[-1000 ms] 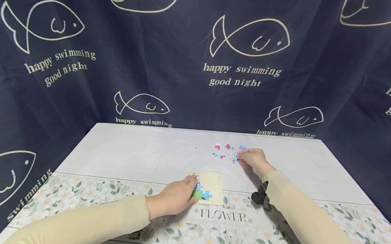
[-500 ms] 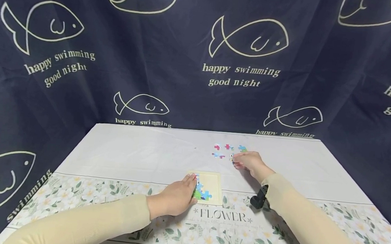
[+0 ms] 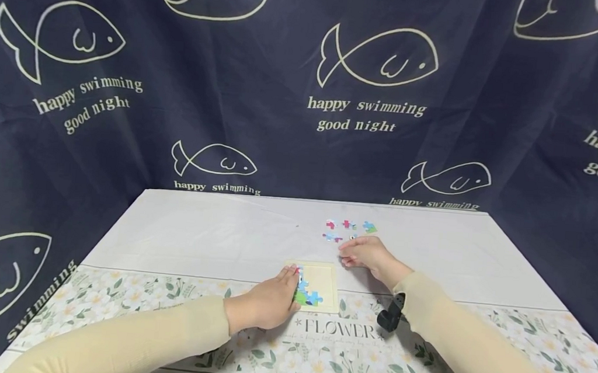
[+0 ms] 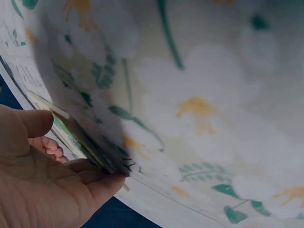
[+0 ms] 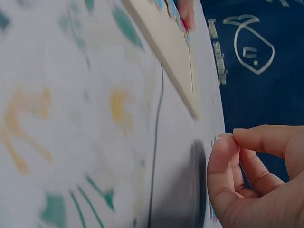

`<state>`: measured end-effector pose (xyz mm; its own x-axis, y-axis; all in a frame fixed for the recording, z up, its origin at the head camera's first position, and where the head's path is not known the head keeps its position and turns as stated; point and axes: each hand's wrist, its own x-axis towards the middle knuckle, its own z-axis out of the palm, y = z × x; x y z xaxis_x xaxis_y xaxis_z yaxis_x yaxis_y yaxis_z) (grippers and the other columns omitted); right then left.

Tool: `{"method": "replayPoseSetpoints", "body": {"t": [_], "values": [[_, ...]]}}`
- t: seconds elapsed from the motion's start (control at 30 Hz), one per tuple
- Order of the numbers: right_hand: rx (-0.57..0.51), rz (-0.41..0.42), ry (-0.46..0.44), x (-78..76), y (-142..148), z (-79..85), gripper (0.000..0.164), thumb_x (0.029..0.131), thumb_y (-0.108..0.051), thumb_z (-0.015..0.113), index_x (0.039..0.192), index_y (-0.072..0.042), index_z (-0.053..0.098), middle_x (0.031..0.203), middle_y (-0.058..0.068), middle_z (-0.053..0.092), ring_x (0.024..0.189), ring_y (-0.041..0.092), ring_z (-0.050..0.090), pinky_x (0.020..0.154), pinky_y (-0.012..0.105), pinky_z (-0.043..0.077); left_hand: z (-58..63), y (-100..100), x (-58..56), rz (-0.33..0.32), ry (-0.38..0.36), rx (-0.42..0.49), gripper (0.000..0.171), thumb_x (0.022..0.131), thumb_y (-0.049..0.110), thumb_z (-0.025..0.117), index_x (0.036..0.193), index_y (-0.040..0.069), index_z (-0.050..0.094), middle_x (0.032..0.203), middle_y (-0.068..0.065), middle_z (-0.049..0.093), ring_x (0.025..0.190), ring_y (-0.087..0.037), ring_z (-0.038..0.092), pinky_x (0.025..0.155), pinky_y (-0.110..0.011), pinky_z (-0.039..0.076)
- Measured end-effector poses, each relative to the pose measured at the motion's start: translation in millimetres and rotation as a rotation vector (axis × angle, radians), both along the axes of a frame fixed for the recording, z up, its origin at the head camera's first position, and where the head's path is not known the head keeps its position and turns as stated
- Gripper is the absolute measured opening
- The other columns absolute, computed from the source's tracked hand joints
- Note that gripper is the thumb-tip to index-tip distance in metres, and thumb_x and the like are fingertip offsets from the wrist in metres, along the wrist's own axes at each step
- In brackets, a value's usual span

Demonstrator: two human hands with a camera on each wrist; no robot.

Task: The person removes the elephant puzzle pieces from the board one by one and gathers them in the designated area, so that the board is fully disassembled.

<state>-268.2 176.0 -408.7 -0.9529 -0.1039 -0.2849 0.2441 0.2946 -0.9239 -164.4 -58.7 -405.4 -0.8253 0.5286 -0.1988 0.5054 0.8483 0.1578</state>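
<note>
A square cream puzzle tray (image 3: 326, 273) lies on the table, with joined blue and green puzzle pieces (image 3: 314, 298) along its left and near sides. My left hand (image 3: 269, 301) holds the tray's left side, its thumb by the near corner and fingers over the edge. In the left wrist view, thumb and fingers stand about the tray's edge (image 4: 83, 135). Beyond the tray, my right hand (image 3: 370, 255) pinches with thumb and forefinger. A small pale edge of a puzzle piece (image 5: 224, 136) shows at the fingertips; the rest is hidden.
Several loose puzzle pieces, among them a blue-green one (image 3: 369, 227) and a red-white one (image 3: 330, 224), lie behind the right hand. A floral cloth band (image 3: 174, 294) crosses the table's near part. A dark blue fish-print curtain (image 3: 283, 121) hangs behind.
My right hand has moved left and nearer, away from the loose pieces and toward the tray, uncovering the blue-green piece. The left hand stays at the tray.
</note>
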Motion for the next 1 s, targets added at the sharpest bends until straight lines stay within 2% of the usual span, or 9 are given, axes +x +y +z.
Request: {"method": "replayPoseSetpoints", "body": {"t": [0.2,0.37,0.57,0.7,0.87,1.0], "values": [[0.038,0.072,0.008,14.6,-13.1,6.9,0.024,0.087,0.000,0.065,0.108,0.012,0.064,0.078,0.008,0.070,0.066,0.011,0.065,0.067,0.025,0.060,-5.4,-4.9,-1.4,0.008,-0.023,0.062,0.064,0.103,0.033,0.040,0.149,-0.008,0.023,0.159,-0.023,0.018,0.149,-0.029,0.016,0.122,-0.042,0.021],[0.033,0.111,-0.008,19.5,-17.3,4.0,0.020,0.087,0.001,0.066,0.105,0.011,0.065,0.080,0.009,0.071,0.065,0.012,0.066,0.067,0.025,0.060,-4.7,-8.7,-1.7,0.005,-0.039,0.044,0.068,0.102,0.036,0.043,0.151,-0.005,0.020,0.161,-0.019,0.014,0.150,-0.027,0.015,0.122,-0.041,0.021],[0.049,0.251,-0.017,25.4,-19.2,0.0,0.020,0.087,-0.001,0.067,0.103,0.011,0.067,0.080,0.009,0.073,0.066,0.012,0.067,0.069,0.028,0.061,-0.3,-10.7,0.7,-0.009,-0.049,0.008,0.072,0.100,0.039,0.047,0.152,-0.003,0.020,0.162,-0.017,0.014,0.150,-0.027,0.016,0.121,-0.041,0.024],[0.045,0.323,-0.008,28.7,-20.7,1.7,0.019,0.087,0.000,0.067,0.101,0.012,0.068,0.082,0.013,0.074,0.068,0.014,0.070,0.074,0.032,0.062,0.8,-10.3,0.6,0.009,-0.060,0.030,0.071,0.101,0.039,0.047,0.153,-0.001,0.020,0.161,-0.016,0.015,0.149,-0.027,0.018,0.121,-0.041,0.025],[0.065,0.365,-0.027,33.4,-25.2,7.7,0.017,0.084,0.001,0.070,0.097,0.012,0.069,0.083,0.018,0.074,0.070,0.019,0.072,0.075,0.035,0.062,-0.1,-8.6,-1.2,0.056,-0.034,0.081,0.071,0.100,0.039,0.050,0.152,0.000,0.022,0.160,-0.015,0.022,0.147,-0.027,0.026,0.118,-0.041,0.031],[0.060,0.407,-0.058,37.4,-28.7,10.0,0.016,0.083,0.003,0.070,0.095,0.013,0.069,0.082,0.021,0.073,0.069,0.020,0.072,0.074,0.036,0.062,0.5,-6.2,-2.4,0.041,0.017,0.076,0.070,0.098,0.038,0.055,0.152,0.001,0.028,0.159,-0.014,0.027,0.145,-0.025,0.030,0.117,-0.039,0.034]]}}
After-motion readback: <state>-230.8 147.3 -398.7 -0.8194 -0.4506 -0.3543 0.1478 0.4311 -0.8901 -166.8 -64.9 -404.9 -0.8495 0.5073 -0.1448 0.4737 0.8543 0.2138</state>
